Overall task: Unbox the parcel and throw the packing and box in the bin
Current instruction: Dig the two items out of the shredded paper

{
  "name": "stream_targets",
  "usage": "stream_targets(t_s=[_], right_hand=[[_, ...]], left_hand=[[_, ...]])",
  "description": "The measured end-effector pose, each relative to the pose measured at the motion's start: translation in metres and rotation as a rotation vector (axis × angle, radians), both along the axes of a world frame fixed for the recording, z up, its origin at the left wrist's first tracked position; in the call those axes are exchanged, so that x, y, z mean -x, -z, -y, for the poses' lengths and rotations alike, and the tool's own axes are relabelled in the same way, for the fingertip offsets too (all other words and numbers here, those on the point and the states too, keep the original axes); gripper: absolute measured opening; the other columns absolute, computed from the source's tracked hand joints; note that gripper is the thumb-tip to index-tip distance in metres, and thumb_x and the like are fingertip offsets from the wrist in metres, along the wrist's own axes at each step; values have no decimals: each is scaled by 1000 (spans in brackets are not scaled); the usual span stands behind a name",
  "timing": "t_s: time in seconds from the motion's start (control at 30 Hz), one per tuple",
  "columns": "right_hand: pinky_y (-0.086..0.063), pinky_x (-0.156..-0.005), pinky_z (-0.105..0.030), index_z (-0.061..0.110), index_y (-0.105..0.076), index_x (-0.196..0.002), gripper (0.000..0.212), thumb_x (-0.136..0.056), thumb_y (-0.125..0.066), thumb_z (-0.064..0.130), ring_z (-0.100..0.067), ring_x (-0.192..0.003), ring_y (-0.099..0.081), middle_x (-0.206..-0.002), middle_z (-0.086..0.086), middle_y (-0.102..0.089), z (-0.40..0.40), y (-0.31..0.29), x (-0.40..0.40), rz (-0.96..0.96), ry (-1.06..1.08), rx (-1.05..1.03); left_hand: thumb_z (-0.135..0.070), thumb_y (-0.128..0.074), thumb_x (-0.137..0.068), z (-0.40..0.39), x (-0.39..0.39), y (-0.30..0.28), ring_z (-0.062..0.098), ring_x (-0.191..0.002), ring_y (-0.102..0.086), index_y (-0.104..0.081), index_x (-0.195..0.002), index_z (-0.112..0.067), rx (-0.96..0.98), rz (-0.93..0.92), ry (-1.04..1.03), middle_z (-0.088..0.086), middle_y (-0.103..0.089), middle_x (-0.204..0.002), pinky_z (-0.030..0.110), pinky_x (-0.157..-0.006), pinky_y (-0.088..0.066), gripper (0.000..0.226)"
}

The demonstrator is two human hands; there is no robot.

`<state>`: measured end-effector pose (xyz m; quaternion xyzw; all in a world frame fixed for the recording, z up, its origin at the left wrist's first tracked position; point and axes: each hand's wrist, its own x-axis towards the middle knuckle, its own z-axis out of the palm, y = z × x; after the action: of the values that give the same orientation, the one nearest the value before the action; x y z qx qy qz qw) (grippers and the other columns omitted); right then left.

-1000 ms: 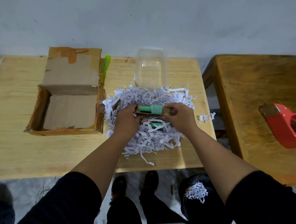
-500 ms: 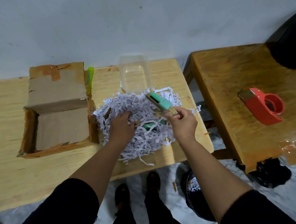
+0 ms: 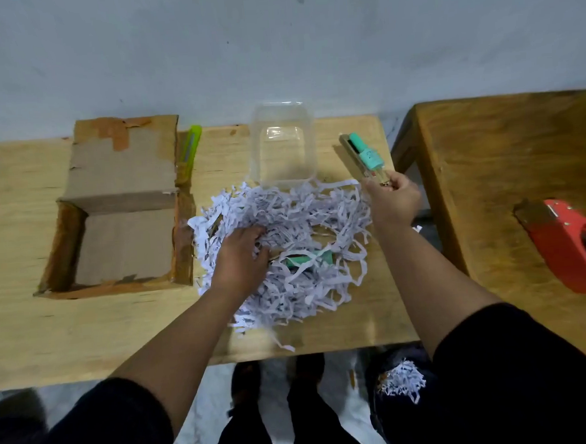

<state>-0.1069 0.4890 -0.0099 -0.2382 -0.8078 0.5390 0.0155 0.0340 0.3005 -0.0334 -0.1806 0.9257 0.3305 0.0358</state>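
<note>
An open cardboard box [image 3: 119,215] lies empty on the left of the light wooden table [image 3: 51,332]. A heap of white shredded paper [image 3: 305,221] covers the table's middle. My right hand [image 3: 391,200] is shut on a teal bottle in a brown card holder [image 3: 364,155], held above the table's right rear, beside a clear plastic tub [image 3: 282,147]. My left hand [image 3: 240,257] rests in the shreds, fingers spread, next to a second teal item [image 3: 307,259] half buried there. A dark bin [image 3: 404,386] with some shreds inside sits on the floor at lower right.
A green utility knife [image 3: 191,149] lies beside the box's flap. A red tape dispenser [image 3: 574,245] sits on the darker wooden table [image 3: 487,175] at right. My shoes [image 3: 277,384] show below the table edge. A grey wall stands behind.
My right hand lifted the teal bottle out of the shreds and carried it right and back, next to the tub. My left hand let go of it and stayed in the paper.
</note>
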Motion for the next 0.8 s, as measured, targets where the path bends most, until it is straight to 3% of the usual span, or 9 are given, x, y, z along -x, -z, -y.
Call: stream_targets(t_s=[0.23,0.3,0.47,0.63,0.8], right_hand=[[-50,-77,-21,18,-65,-110,36,-75,-74,23,-16,-102,-61,-117,-5,-63,14,20,56,79,-27,-58],[-47,-82,-20,15,-63,-112,36,-77,-73,22,-17,-107,-58,-120,-5,-60,17,24,64,77,-55,-100],[-48,-97,-32,13,-61,-117,44,-76,-72,24,-22,-110,-56,-120,-8,-59,21,31,73,57,-149,-201],[-45,-95,-30,11,-60,-122,43,-81,-65,25,-22,-109,-58,-121,-9,-61,19,30,64,49,-232,-281],[-38,-91,-24,6,-56,-123,35,-89,-52,15,-26,-112,-53,-124,-15,-57,18,15,37,-9,-285,-384]], left_hand=[[-14,-57,-89,0,-1,7,30,-106,-54,-58,-120,-10,39,-3,-1,16,-59,-113,30,-90,-38,32],[-15,-56,-89,0,-1,7,29,-102,-54,-58,-120,-11,38,-2,-7,15,-59,-111,30,-88,-38,32],[-14,-56,-90,0,2,7,28,-98,-54,-57,-121,-10,43,-2,-9,14,-58,-110,33,-87,-40,32],[-15,-55,-90,1,3,5,27,-99,-53,-55,-122,-10,26,17,23,14,-57,-110,29,-86,-38,33],[-17,-55,-90,5,2,-5,29,-111,-50,-51,-127,-11,8,16,88,15,-56,-118,29,-89,-38,37]])
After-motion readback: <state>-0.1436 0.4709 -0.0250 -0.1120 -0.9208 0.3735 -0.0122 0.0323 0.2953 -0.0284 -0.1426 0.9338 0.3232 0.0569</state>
